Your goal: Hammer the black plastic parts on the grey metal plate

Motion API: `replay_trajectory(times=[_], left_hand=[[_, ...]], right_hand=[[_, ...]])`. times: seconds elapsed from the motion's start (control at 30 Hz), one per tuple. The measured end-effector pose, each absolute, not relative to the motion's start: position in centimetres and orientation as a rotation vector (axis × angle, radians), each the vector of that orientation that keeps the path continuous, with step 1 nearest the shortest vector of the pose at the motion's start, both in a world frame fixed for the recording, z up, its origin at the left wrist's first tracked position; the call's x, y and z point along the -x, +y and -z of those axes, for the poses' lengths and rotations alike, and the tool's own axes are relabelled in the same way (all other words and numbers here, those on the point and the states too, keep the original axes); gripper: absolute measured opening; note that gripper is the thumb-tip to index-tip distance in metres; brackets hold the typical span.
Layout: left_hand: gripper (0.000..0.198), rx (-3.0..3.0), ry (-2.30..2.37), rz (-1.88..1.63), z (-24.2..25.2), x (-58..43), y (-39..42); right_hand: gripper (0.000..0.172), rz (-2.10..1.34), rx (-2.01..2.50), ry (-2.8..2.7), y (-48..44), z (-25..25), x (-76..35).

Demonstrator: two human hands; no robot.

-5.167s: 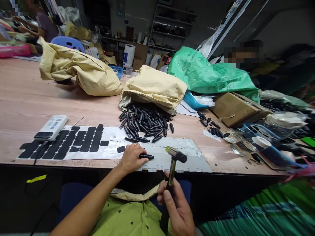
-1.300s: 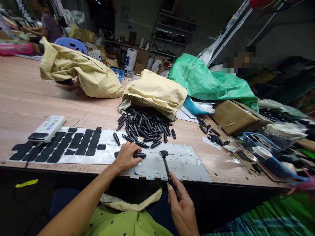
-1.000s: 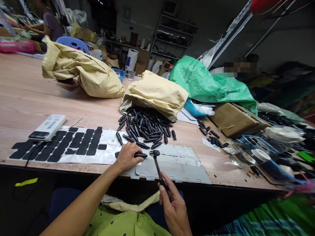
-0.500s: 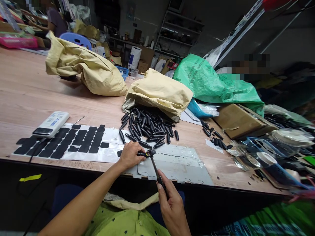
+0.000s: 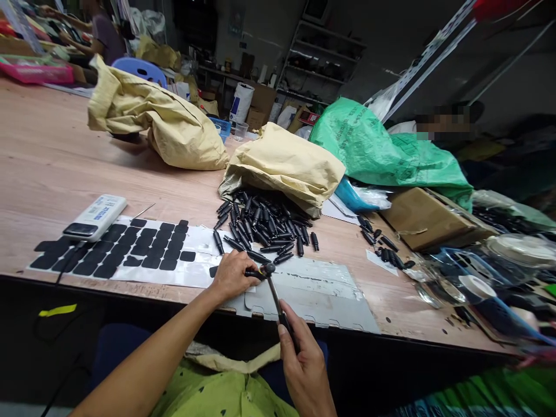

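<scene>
My left hand [image 5: 234, 275] is closed around a slim black cylindrical part [image 5: 253, 273], mostly hidden by the fingers. The dark head of what looks like a ratchet wrench [image 5: 273, 293] meets that part's right end. My right hand [image 5: 302, 353] grips the wrench's black handle below the table edge, its metal shaft slanting up to the left. Just beyond my hands lies a heap of similar black parts [image 5: 264, 226], spilling from the mouth of a cream cloth bag [image 5: 286, 165]. A grey board [image 5: 313, 289] rests under the wrench head.
To the left are a white device [image 5: 96, 215] with a cable and a sheet of black stickers [image 5: 143, 249]. Another cream bag [image 5: 174, 127], a green sack [image 5: 365, 145] and a cardboard box [image 5: 430, 217] stand farther back. Clear plastic containers [image 5: 512, 255] crowd the right. A person [image 5: 106, 37] sits far left.
The whole view has shifted slightly to the right. Both hands keep their grip, and the wrench head stays at the black part's end with little visible movement.
</scene>
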State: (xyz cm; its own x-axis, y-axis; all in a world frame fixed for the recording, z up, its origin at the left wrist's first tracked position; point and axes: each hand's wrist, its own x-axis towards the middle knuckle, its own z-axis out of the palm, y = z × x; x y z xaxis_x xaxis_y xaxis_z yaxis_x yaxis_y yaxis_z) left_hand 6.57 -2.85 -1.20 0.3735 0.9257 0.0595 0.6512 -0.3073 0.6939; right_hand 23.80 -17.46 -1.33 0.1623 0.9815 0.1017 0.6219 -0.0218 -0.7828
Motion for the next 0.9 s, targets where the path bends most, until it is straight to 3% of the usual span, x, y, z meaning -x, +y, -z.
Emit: replay_trajectory(times=[0.33, 0.5, 0.7, 0.8, 0.9], left_hand=[[0.013, -2.081, 1.325, -0.63, 1.3, -6.4, -2.8], [0.021, -2.082, 0.982, -0.805, -0.2, -5.9, -6.5], [0.028, -2.071, 0.636, -0.478, 2.1, -5.4, -13.9], [0.024, -1.987, 0.895, -0.304, 6.2, -4.6, -14.7], [0.032, -1.83, 1.229, -0.044, 9.7, -3.6, -14.2]], right_hand=[[0.044, -0.165, 2.15, -1.567, -17.9, 2.6, -27.4], [0.045, -0.117, 2.195, -1.589, -18.0, 2.9, -26.9], [0.046, -0.103, 2.193, -1.603, -17.9, 2.8, -27.0], [0.045, -0.096, 2.2, -1.587, -17.9, 2.8, -26.8], [0.046, -0.096, 2.211, -1.597, -17.9, 2.9, -26.9]])
